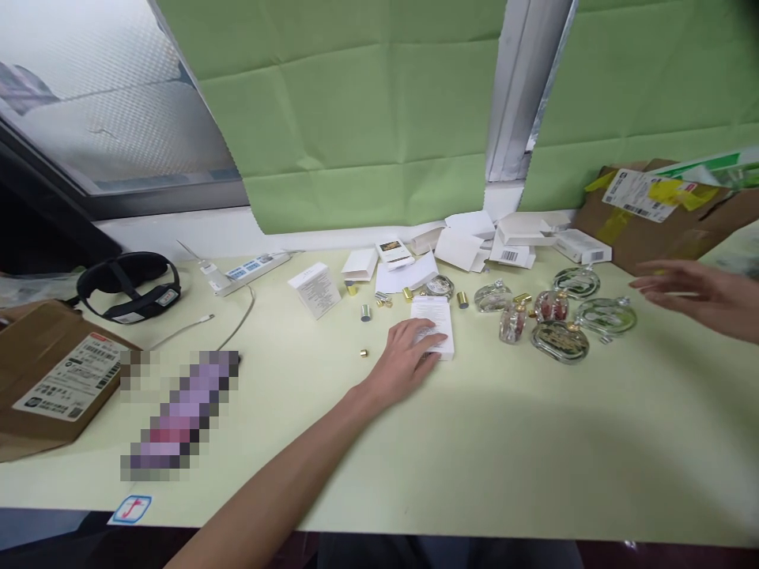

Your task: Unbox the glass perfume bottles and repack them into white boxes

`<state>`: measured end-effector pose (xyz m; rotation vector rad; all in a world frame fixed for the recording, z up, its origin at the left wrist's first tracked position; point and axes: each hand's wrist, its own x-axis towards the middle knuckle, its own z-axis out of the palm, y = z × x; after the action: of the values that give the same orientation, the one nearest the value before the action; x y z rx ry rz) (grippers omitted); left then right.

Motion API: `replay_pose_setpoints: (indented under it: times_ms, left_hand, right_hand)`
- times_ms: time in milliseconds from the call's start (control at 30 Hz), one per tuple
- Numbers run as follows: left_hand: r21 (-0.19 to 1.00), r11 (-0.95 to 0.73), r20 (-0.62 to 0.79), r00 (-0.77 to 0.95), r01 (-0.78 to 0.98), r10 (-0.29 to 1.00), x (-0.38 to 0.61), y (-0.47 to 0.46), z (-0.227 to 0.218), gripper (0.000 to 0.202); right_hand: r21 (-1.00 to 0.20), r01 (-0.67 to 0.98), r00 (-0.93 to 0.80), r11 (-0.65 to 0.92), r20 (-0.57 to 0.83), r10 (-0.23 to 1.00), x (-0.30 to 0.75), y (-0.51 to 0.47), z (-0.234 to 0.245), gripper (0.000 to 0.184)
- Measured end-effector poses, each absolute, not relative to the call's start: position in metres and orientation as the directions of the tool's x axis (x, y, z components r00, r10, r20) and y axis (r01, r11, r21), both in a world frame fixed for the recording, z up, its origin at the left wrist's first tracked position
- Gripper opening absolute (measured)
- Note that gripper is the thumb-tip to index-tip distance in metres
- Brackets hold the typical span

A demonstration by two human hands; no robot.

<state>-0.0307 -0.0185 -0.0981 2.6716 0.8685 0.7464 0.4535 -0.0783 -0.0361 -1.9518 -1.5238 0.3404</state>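
Observation:
My left hand (409, 356) lies on a small white printed box (439, 320) flat on the pale yellow table (504, 442), fingers stretched over its near left corner. My right hand (700, 296) hovers open at the right, fingers spread, holding nothing, just right of a cluster of glass perfume bottles (560, 316). Small gold caps (462, 299) and silver caps (366, 313) lie scattered behind the box.
Several white boxes (510, 237) are piled along the back under green paper. Another white box (314, 288) stands left. Cardboard boxes sit at far right (652, 213) and far left (47, 371). A power strip (249, 269), cable and black strap (130, 284) lie at left.

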Motion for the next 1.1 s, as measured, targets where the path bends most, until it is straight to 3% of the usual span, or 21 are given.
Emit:
replay_pose_setpoints:
  times_ms: [100, 267, 333, 467, 533, 700, 833, 1000, 1100]
  left_hand:
    - [0.367, -0.787, 0.403, 0.678, 0.496, 0.615, -0.03, -0.02, -0.096, 0.03]
    - [0.354, -0.778, 0.408, 0.663, 0.52, 0.628, -0.03, -0.019, -0.096, 0.032]
    - [0.348, -0.775, 0.421, 0.651, 0.527, 0.631, -0.031, -0.017, -0.097, 0.033]
    - [0.347, -0.769, 0.439, 0.632, 0.537, 0.639, -0.032, -0.014, -0.099, 0.034]
    - [0.349, -0.768, 0.432, 0.635, 0.537, 0.641, -0.032, -0.014, -0.099, 0.033]
    - [0.363, -0.761, 0.41, 0.641, 0.538, 0.649, -0.032, -0.015, -0.097, 0.031]
    - [0.361, -0.76, 0.411, 0.639, 0.541, 0.65, -0.032, -0.015, -0.098, 0.031]
    - [0.351, -0.765, 0.408, 0.647, 0.541, 0.645, -0.032, -0.014, -0.1, 0.031]
    - [0.346, -0.768, 0.418, 0.644, 0.539, 0.64, -0.033, -0.013, -0.102, 0.032]
  right_hand:
    - [-0.688, 0.688, 0.268, -0.233, -0.058, 0.962, 0.448, -0.093, -0.061, 0.06]
    - [-0.728, 0.603, 0.304, -0.326, -0.167, 0.938, 0.438, -0.102, -0.061, 0.07]
    - [-0.812, 0.505, 0.303, -0.294, -0.152, 0.941, 0.437, -0.1, -0.052, 0.065]
    - [-0.947, 0.3, 0.453, -0.115, 0.035, 0.891, 0.439, -0.078, -0.042, 0.036]
    - [-0.928, 0.349, 0.498, -0.129, 0.067, 0.865, 0.439, -0.062, -0.044, 0.034]
    - [-0.822, 0.526, 0.316, -0.217, -0.048, 0.948, 0.435, -0.026, -0.052, 0.047]
    - [-0.722, 0.654, 0.284, -0.226, -0.043, 0.958, 0.437, -0.008, -0.057, 0.056]
    - [-0.686, 0.659, 0.366, -0.308, -0.065, 0.928, 0.442, -0.007, -0.047, 0.08]
    - [-0.682, 0.637, 0.483, -0.359, -0.009, 0.875, 0.442, -0.022, -0.02, 0.081]
